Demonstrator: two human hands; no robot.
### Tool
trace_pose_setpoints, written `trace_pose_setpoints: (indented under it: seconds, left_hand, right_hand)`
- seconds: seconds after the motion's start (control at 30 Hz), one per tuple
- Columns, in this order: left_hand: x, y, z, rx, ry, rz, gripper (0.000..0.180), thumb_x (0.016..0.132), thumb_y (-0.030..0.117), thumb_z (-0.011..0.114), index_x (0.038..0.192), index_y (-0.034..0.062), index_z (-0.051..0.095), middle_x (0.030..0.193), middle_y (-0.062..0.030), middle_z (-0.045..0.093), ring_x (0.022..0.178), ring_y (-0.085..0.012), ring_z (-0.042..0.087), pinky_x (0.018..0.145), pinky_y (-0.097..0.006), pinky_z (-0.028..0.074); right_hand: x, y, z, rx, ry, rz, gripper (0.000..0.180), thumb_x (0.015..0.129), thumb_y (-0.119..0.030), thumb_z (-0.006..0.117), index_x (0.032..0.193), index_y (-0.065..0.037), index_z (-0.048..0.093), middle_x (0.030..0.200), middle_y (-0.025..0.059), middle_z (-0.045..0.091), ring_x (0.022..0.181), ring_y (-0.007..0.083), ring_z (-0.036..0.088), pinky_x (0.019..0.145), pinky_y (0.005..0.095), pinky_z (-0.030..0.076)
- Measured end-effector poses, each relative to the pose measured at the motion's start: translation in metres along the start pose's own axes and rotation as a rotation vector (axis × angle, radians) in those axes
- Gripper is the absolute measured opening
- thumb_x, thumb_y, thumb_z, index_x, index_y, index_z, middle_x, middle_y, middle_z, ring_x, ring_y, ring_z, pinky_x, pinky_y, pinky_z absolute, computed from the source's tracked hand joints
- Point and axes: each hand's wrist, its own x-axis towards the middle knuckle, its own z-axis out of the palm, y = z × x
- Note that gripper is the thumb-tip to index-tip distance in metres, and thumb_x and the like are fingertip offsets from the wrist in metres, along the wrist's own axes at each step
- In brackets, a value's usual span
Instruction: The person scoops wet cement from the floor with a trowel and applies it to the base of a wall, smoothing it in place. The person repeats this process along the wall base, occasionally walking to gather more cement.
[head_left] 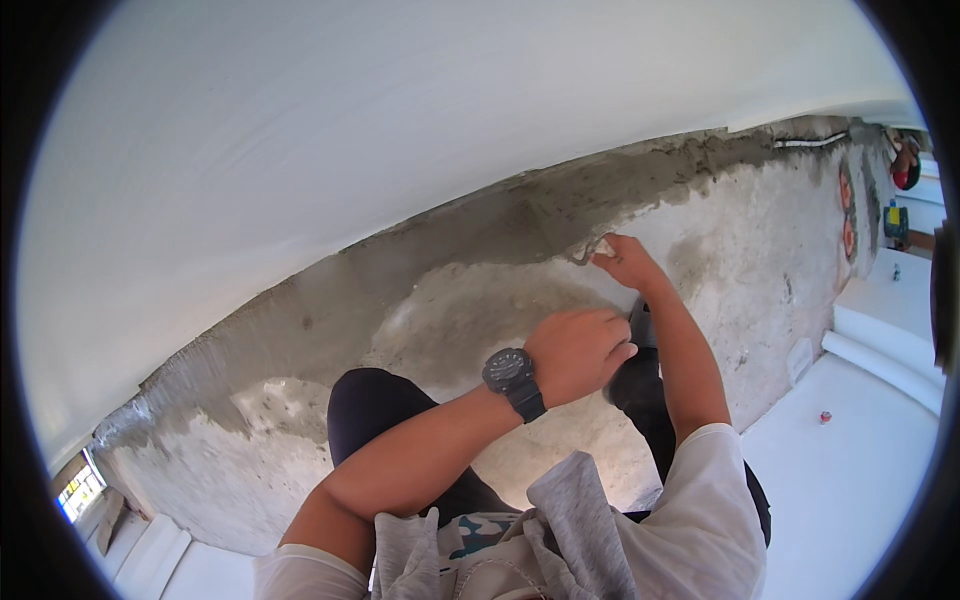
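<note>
My right hand (630,264) reaches to the edge of a wet grey cement strip (440,225). Its fingers are closed on a small pale piece (603,248), too small to name, touching or just over the cement. My left hand (580,350), with a black watch (511,377) on its wrist, hovers over my bent legs near my right shoe. Its fingers curl toward the thumb; whatever lies inside them, if anything, is hidden. The strip runs along the foot of a white wall (300,120), beside rough, patchy concrete (740,270).
A white pipe (808,142) lies at the far right end of the strip. Orange-red round pieces (849,238) sit on the concrete nearby. White covering (840,450) spreads at the right, with a small red object (825,417) on it. A green item (895,220) stands farther right.
</note>
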Motion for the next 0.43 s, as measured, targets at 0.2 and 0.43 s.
trace_pose_setpoints:
  seconds: [0.2,0.43]
  left_hand:
    - [0.0,-0.001,0.005,0.057,-0.04,-0.043,0.02,0.094,0.029,0.064,0.096,0.0085,0.066,0.087,-0.0101,0.064,0.081,-0.0335,0.064,0.069,-0.044,0.051]
    - [-0.003,-0.001,-0.002,0.089,-0.045,-0.101,0.022,0.095,0.03,0.063,0.099,0.0087,0.066,0.089,-0.0095,0.066,0.081,-0.0332,0.065,0.069,-0.044,0.052]
  right_hand:
    - [0.006,0.081,-0.092,0.007,0.124,0.224,0.044,0.084,-0.032,0.073,0.107,0.004,0.067,0.095,0.0274,0.07,0.092,0.0407,0.067,0.082,0.044,0.051]
    - [-0.013,0.103,-0.097,-0.163,0.278,-0.029,0.029,0.085,-0.024,0.072,0.103,-0.001,0.068,0.084,0.0156,0.069,0.081,0.0214,0.066,0.074,0.0351,0.052]
